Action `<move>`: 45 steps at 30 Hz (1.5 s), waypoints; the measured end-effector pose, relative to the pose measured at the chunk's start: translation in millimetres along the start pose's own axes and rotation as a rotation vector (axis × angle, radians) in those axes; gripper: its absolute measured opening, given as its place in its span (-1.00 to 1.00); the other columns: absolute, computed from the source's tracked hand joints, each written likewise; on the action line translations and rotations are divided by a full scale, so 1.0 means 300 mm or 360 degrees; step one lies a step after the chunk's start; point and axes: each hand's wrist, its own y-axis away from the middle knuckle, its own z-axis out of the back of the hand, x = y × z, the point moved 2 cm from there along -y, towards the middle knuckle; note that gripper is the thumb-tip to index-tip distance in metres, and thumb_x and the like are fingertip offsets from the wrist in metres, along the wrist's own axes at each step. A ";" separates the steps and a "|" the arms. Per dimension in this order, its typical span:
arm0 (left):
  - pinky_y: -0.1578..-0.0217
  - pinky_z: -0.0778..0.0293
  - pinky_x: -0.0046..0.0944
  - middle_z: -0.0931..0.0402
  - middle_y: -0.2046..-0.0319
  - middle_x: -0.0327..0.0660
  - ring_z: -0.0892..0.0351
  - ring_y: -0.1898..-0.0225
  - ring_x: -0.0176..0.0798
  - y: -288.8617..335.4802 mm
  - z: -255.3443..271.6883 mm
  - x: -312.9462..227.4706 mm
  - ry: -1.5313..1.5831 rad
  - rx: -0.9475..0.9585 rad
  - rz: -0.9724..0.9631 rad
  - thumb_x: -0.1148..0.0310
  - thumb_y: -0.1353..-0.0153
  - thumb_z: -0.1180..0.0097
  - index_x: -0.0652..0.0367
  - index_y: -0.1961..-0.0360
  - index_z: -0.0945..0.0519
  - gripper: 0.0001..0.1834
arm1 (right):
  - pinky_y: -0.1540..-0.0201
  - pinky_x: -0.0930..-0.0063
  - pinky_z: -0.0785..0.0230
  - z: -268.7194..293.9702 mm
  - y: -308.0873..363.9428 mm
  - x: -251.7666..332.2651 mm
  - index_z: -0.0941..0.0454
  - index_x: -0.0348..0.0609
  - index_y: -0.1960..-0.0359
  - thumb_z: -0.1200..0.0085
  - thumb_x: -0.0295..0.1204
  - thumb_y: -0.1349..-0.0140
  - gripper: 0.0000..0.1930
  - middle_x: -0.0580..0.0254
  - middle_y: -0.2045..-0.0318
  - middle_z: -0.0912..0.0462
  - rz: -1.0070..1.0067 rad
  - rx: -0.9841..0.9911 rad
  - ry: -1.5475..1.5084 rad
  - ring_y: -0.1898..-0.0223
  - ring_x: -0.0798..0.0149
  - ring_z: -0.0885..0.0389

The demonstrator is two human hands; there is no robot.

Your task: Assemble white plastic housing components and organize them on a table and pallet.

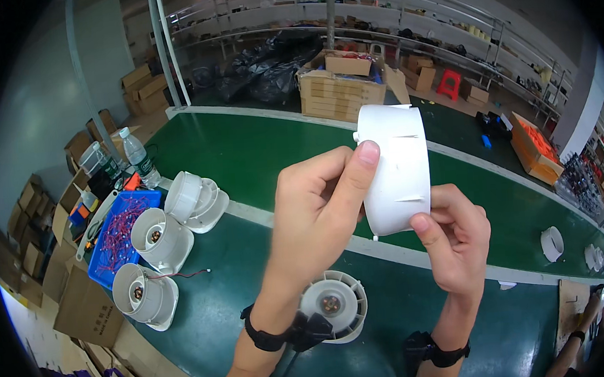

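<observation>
A white plastic ring-shaped housing (397, 176) is held up in front of me, above the green work surface. My left hand (313, 205) grips its left side, the thumb pressed on the outer wall. My right hand (455, 241) pinches its lower right edge between thumb and fingers. Small ribs and pegs stand out from its wall. Below, between my forearms, a white round fan unit (331, 303) with a spoked rim lies on the table, partly covered by my left wrist strap. Several similar units, including one with a trailing wire (146, 296), stand to the left.
A blue tray (153, 196) of red wires sits at the left edge, with water bottles (138, 157) behind. A green conveyor belt (244, 147) crosses ahead, carrying white rings (552, 244) at right. Cardboard boxes (341, 93) stand beyond it. Another person's hand (589, 309) shows at lower right.
</observation>
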 end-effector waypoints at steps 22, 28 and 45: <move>0.26 -0.46 -0.40 -0.55 0.32 -0.19 -0.52 0.27 -0.42 0.003 0.029 -0.008 0.0353 0.0313 0.0005 0.51 -0.10 -0.18 0.41 0.21 -0.59 -0.77 | 0.39 0.60 -0.44 -0.017 0.004 0.020 -0.56 -0.36 0.27 -0.15 -0.67 -0.07 -0.84 0.03 0.48 -0.68 0.0220 -0.0260 0.0223 0.44 0.24 -0.74; 0.37 -0.47 -0.46 -0.54 0.32 -0.17 -0.52 0.29 -0.40 0.001 0.032 -0.028 0.0359 0.0336 0.0097 0.54 -0.10 -0.17 0.45 0.18 -0.58 -0.75 | 0.39 0.60 -0.45 -0.018 0.002 0.020 -0.56 -0.37 0.26 -0.16 -0.67 -0.07 -0.83 0.03 0.48 -0.68 0.0216 -0.0265 0.0233 0.45 0.24 -0.74; 0.52 -0.49 -0.50 -0.54 0.33 -0.11 -0.52 0.40 -0.42 0.001 0.043 -0.003 0.0389 0.0370 0.0045 0.60 -0.09 -0.15 0.50 0.17 -0.56 -0.74 | 0.39 0.59 -0.45 -0.017 0.002 0.013 -0.56 -0.38 0.27 -0.15 -0.68 -0.07 -0.84 0.01 0.47 -0.68 0.0204 -0.0223 0.0156 0.44 0.24 -0.74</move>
